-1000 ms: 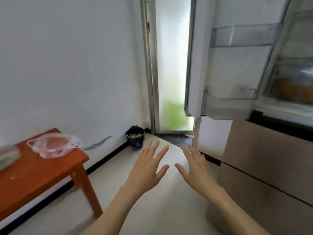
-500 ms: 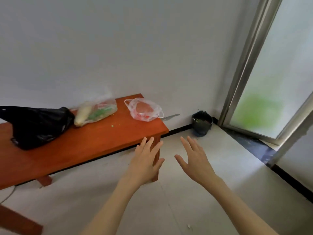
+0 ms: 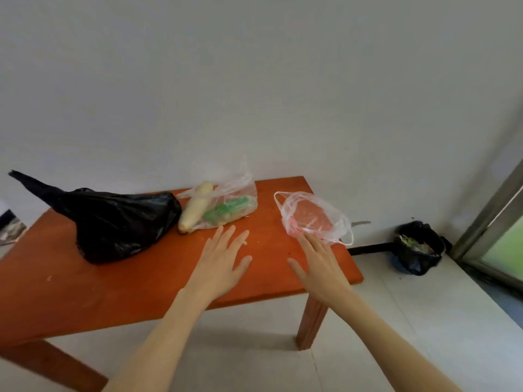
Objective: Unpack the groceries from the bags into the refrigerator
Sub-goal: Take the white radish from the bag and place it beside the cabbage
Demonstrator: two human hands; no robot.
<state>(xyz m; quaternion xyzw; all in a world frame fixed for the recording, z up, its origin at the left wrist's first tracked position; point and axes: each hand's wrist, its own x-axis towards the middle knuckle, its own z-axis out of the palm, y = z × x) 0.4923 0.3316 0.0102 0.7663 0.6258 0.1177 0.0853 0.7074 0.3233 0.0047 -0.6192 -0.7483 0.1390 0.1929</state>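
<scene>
Three bags: all on the orange table point(image 3: 119, 290), none inside a refrigerator; no refrigerator in view.
Black bag point(image 3: 119, 222): left part of the table, bulky, contents hidden, one corner sticking up to the left.
Clear bag point(image 3: 226, 205): middle, near the wall edge, touching the black bag; a white radish point(image 3: 195, 207) pokes out its open end, green items inside.
Pink-print bag point(image 3: 314, 219): right end of the table, thin, translucent, something reddish inside, handle loop hanging off the table's right edge.
Left hand point(image 3: 223, 258): fingers straight and spread, palm down over the table, just short of the clear bag, holding nothing.
Right hand point(image 3: 319, 264): fingers straight and spread, fingertips at the pink-print bag's near edge; contact cannot be told; nothing gripped.
Bin point(image 3: 416, 247): black-lined, on the floor right of the table, by the wall, scraps inside.
Door frame point(image 3: 489, 213): far right, green blur behind the glass.
</scene>
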